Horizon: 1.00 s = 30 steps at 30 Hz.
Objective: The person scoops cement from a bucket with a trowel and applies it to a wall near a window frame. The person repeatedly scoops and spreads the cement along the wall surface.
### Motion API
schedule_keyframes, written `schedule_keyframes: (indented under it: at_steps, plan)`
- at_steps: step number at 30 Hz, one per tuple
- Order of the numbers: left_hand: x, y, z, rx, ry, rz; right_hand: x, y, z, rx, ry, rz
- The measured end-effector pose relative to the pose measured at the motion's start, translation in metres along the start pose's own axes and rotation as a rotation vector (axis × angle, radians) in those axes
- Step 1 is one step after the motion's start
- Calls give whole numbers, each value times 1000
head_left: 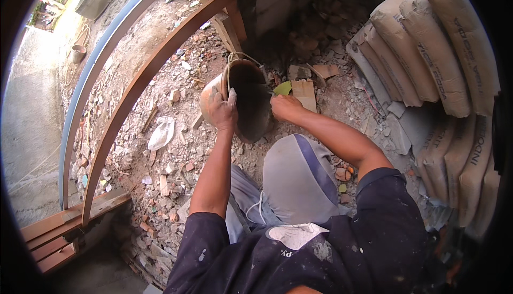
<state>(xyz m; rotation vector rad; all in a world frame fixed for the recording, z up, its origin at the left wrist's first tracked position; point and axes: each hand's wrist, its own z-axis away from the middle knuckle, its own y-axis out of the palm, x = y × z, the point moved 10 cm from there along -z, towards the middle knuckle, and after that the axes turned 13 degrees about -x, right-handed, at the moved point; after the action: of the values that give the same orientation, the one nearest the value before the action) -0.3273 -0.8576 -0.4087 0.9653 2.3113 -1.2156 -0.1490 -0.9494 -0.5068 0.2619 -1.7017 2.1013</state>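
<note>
A worn bucket (212,88) lies tipped over in front of me, its dark mouth turned toward the right. My left hand (223,108) grips its rim, fingers over the edge. A rope handle (230,72) loops over the upper side of the rim. At the other side of the mouth, my right hand (284,106) is closed in a fist. Whatever it grips is hidden by the fingers and the bucket's shadow. What lies inside the bucket is too dark to make out. Just beyond my right fist is a yellow-green scrap (283,88).
Stacked paper sacks (438,53) rise on the right. Two long curved-looking bars, one brown (140,77) and one grey-blue (85,88), cross the left side. Broken brick and rubble (181,117) cover the ground, with a white plastic bag (162,133). Another bucket (78,53) stands far left.
</note>
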Motion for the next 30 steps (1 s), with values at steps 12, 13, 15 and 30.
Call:
schedule_keyframes:
  at_steps: [12,13,15,30]
  plan:
    - [21,32,5,123,-161,41,15,69,9,81,-537,-935]
    - [38,24,-1,135,-242,23,9,80,11,369,-83,-1241]
    - [40,19,-3,231,-407,-4,-8,90,22,413,80,-1484]
    - [79,4,-5,143,-303,-223,-207,-296,-119,-1392,37,-1871]
